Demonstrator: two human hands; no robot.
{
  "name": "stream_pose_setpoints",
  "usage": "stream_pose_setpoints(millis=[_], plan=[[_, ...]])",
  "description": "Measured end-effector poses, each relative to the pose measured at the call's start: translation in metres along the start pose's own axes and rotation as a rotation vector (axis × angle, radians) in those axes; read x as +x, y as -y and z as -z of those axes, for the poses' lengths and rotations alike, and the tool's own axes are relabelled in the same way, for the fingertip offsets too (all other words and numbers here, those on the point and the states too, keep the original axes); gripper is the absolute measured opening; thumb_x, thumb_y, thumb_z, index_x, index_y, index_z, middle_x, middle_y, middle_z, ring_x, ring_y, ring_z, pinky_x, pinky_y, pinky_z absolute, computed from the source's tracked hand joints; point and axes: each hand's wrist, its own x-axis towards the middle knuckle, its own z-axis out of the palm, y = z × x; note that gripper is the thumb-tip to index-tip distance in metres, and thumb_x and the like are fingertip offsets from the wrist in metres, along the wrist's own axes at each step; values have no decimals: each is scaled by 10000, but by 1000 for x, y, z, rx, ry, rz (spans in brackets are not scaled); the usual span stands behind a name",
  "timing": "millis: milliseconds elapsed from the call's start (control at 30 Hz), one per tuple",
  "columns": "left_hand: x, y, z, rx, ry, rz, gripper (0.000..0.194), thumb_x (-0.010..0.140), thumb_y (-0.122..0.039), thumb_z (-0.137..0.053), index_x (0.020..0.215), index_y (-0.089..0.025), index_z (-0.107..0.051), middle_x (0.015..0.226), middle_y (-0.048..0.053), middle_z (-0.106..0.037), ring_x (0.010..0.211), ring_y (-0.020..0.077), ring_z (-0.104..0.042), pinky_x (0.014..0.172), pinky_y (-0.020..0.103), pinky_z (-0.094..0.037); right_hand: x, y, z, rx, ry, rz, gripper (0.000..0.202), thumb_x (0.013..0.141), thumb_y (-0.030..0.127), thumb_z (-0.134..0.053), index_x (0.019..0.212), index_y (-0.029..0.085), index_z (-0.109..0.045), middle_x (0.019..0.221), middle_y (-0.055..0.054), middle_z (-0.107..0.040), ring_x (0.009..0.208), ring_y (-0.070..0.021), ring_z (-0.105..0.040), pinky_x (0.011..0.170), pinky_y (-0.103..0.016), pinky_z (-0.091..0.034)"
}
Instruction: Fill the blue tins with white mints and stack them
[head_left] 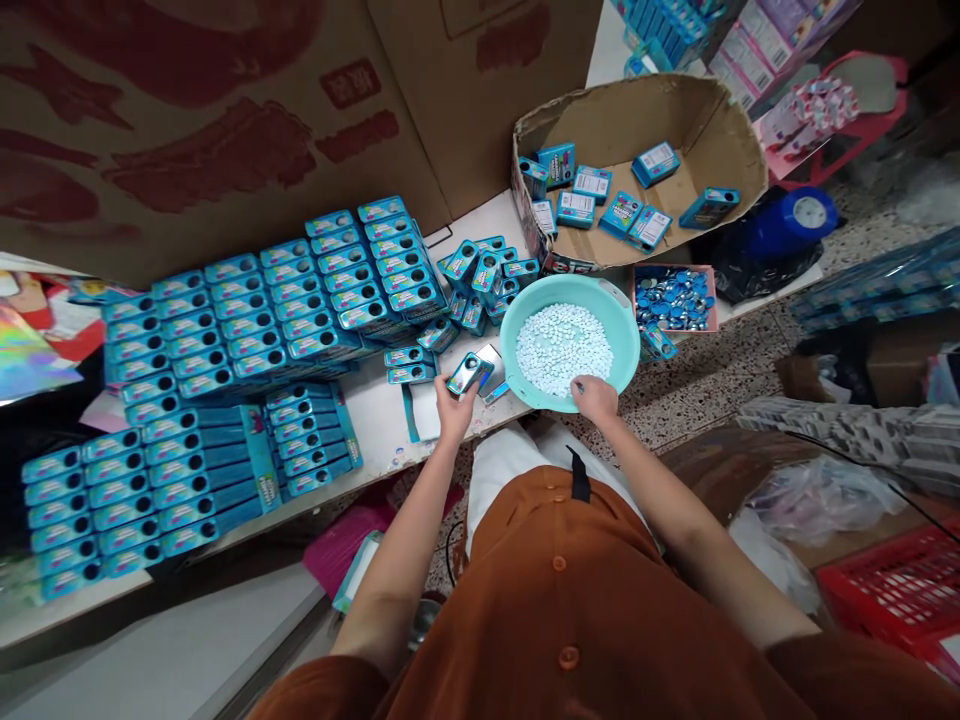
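My left hand (pixel 455 412) is closed around a small blue box (pixel 466 373), whose upper face shows a dark round hole. It is over the front edge of the white table (pixel 375 400). Curled in at the near side of a mint-green basin (pixel 628 345), my right hand (pixel 596 398) has its fingertips pinched together over the white pellets (pixel 562 345). What they hold, if anything, is too small to make out. Just behind the left hand lies a loose pile of similar blue boxes (pixel 484 275).
Rows of stacked blue boxes (pixel 247 320) fill the table's left side. A cut-down carton (pixel 637 110) with several blue boxes stands behind the basin. Right of the basin, a pink tray (pixel 712 320) holds blue and silver caps. A red crate (pixel 892 590) is at the lower right.
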Motion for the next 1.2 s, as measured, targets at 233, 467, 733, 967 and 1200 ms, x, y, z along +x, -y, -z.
stream_pose_setpoints(millis=[233,467,733,967,1200], plan=[[23,27,-13,119,-9,-62,405,713,-357,-674,1010,-205,-445,952,31,-565,902,188,-602,820,320,-490,1,1,1,-13,2,1,300,906,305,-404,897,221,-692,896,-42,-704,755,-160,-565,569,-260,-267],[26,38,-11,201,61,-109,631,654,-292,-737,1195,-199,-427,1213,112,-535,1152,250,-539,970,375,-436,2,-2,-2,-17,-5,6,307,901,315,-401,878,211,-688,875,-49,-698,744,-162,-555,571,-266,-258],[-50,56,25,276,26,-4,710,698,-366,-729,1294,-215,-373,1186,124,-583,1153,258,-556,980,433,-429,3,-3,-1,-33,-1,13,294,899,324,-415,894,224,-692,894,-39,-701,751,-160,-561,574,-268,-261],[-100,67,50,373,-15,137,579,728,-365,-689,1229,-232,-430,1162,90,-623,1118,244,-574,976,413,-427,5,-4,3,-36,92,31,334,912,352,-395,919,214,-700,919,-54,-709,758,-156,-581,567,-254,-280],[-102,58,55,352,-69,136,503,746,-392,-659,1183,-220,-478,1135,86,-639,1107,241,-579,977,409,-423,8,-1,6,-33,173,-8,327,892,385,-419,935,236,-707,984,-59,-708,873,-192,-619,647,-255,-354]])
